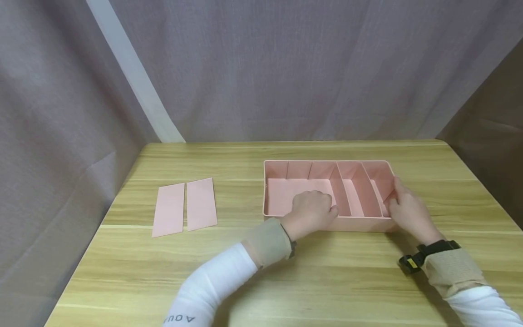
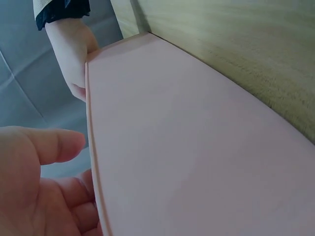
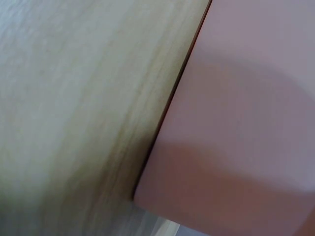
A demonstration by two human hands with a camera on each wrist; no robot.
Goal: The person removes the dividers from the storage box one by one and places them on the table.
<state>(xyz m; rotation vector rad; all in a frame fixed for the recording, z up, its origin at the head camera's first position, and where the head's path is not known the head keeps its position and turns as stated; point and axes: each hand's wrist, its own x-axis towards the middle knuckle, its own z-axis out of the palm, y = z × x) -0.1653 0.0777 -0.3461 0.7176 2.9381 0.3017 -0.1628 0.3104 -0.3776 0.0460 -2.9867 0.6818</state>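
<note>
A pink storage box [image 1: 294,222] lies lengthwise on the table, with two upright dividers [image 1: 367,193] in its right half. My left hand [image 1: 310,211] reaches over the front wall [image 2: 197,123], its fingers loosely bent inside the box. In the left wrist view its thumb [image 2: 61,145] stands apart from the rim, and I see nothing pinched; the fingertips are partly hidden. At the right end, my right hand [image 1: 408,211] grips the box's end wall. The right wrist view shows the box's outer wall [image 3: 236,132] at a corner but no fingers.
Two flat pink panels [image 1: 169,210] [image 1: 202,204] lie side by side on the wooden table [image 1: 245,190], left of the box. Grey curtains [image 1: 286,72] hang behind and to the left. Thin vertical lines mark the inside of the box's back wall.
</note>
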